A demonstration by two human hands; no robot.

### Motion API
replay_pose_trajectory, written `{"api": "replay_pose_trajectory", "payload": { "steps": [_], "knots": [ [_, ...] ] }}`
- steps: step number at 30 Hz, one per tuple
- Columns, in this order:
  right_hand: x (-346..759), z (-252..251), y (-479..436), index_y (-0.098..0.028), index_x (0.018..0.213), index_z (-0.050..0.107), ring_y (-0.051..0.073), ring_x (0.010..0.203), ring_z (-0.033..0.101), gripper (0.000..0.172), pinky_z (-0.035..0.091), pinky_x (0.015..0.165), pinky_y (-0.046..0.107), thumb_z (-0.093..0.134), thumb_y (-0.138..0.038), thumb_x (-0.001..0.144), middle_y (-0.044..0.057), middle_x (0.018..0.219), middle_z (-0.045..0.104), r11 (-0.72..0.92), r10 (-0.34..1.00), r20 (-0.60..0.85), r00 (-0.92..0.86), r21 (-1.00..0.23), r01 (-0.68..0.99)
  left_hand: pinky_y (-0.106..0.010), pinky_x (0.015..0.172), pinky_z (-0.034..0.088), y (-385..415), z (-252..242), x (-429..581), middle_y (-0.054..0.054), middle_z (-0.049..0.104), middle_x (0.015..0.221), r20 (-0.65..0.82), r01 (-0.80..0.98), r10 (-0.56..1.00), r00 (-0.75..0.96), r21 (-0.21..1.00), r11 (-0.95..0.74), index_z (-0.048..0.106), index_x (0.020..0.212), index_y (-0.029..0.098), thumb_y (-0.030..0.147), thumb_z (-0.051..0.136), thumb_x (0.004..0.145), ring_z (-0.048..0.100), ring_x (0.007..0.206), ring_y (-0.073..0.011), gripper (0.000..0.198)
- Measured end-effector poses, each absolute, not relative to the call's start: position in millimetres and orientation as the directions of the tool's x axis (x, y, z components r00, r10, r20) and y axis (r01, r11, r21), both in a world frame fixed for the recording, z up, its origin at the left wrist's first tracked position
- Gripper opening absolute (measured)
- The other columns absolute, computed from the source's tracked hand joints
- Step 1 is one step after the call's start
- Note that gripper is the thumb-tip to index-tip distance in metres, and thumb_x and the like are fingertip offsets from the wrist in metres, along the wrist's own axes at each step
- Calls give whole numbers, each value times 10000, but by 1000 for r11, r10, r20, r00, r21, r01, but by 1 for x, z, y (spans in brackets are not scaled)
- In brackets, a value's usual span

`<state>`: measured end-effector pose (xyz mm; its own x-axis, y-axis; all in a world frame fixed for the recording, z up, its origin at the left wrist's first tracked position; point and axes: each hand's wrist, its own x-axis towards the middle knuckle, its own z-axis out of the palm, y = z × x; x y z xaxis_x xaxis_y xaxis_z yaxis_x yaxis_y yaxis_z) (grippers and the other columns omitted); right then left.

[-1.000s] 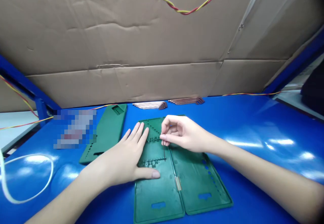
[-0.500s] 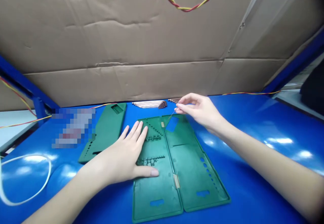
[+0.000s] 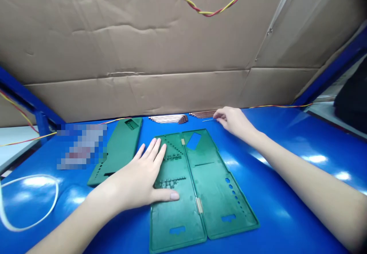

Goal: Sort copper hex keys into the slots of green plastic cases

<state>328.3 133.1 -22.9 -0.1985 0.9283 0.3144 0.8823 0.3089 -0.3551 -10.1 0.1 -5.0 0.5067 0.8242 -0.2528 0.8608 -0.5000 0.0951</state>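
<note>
My left hand (image 3: pixel 143 179) lies flat and open on the left half of an open green hinged case (image 3: pixel 213 192), fingers spread over its slotted rows. My right hand (image 3: pixel 233 120) reaches to the back of the blue table (image 3: pixel 286 177), fingers curled beside a row of thin copper-coloured L-shaped rods (image 3: pixel 204 114). A thin wire-like piece (image 3: pixel 208 120) lies at its fingertips; whether the fingers pinch it I cannot tell.
A second row of rods (image 3: pixel 169 119) lies left of the first. Another green case (image 3: pixel 120 148), closed, sits at the left. A white cable loop (image 3: pixel 31 200) lies at the far left. Cardboard (image 3: pixel 172 55) walls the back, with a twisted red-yellow wire (image 3: pixel 205 7) hanging.
My right hand left the green case, where it pinched a thin rod, and moved back and right to the rods at the table's rear. The left hand has stayed put.
</note>
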Motion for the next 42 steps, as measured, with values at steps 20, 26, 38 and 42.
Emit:
{"api": "replay_pose_trajectory", "payload": {
  "steps": [20,26,38,42],
  "knots": [
    [318,-25,125,-119,1122,761,290,991,685,365,499,812,345,455,-71,928,167,1160,703,293,937,169,-307,102,951,-600,1224,141,0,-2,-9,-195,-76,1633,-292,859,811,506,83,-506,60,1627,54,967,357,803,-53,1519,-400,1266],
    [320,-30,127,-119,1140,753,266,906,695,380,506,757,342,429,-79,946,172,1199,680,278,937,181,-300,136,951,-574,1234,120,0,-2,-9,-183,-108,1631,-308,866,814,493,80,-494,56,1627,59,989,333,783,-70,1516,-398,1286],
    [319,-31,128,-134,1242,705,277,1024,661,407,518,803,331,414,-96,959,172,1201,662,270,940,172,-295,157,950,-605,1221,138,1,-2,-7,-199,-112,1624,-307,867,815,491,86,-490,34,1617,45,977,361,790,-77,1507,-416,1288],
    [318,-28,126,-164,1303,673,279,1059,649,473,518,811,334,408,-48,929,165,1222,652,259,948,154,-280,143,955,-613,1214,160,2,-2,-7,-216,-81,1626,-281,859,815,507,94,-503,56,1616,34,969,383,792,-49,1509,-426,1289]
  ]
}}
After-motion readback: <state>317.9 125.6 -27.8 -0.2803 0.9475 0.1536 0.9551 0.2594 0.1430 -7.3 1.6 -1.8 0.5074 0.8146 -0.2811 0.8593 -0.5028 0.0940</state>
